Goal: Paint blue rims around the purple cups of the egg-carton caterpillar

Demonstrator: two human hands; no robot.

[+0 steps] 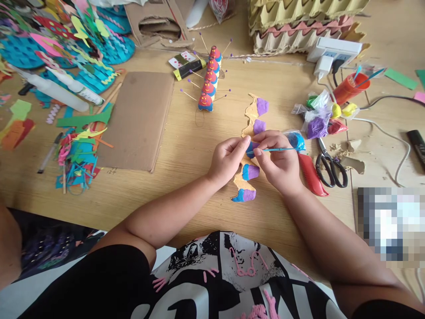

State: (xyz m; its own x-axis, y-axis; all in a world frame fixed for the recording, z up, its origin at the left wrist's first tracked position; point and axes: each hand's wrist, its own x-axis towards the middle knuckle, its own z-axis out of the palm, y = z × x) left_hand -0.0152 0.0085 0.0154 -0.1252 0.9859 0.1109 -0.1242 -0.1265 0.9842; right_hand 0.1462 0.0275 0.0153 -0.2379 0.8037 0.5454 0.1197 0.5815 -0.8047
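Note:
An egg-carton strip [249,118] lies lengthwise in front of me, its bare parts yellowish-orange. Purple clay [259,126] covers the fronts of its cups, and the nearer cups also carry blue clay [238,196]. My left hand [228,160] pinches the strip's middle between thumb and fingers. In my right hand [279,165] is a thin blue modelling tool [280,149], its tip at the blue-coated middle cup [251,149]. Fingers partly hide that cup. Just beyond my right hand sits a bag of blue clay [295,140].
Scissors [327,166], a red comb-like piece [311,175] and bagged clay [317,126] lie right, near a red cup [352,88]. Farther back stand a decorated carton caterpillar [210,79] with pins and stacked egg trays [299,26]. Cardboard [136,119] and paper scraps [81,153] lie left.

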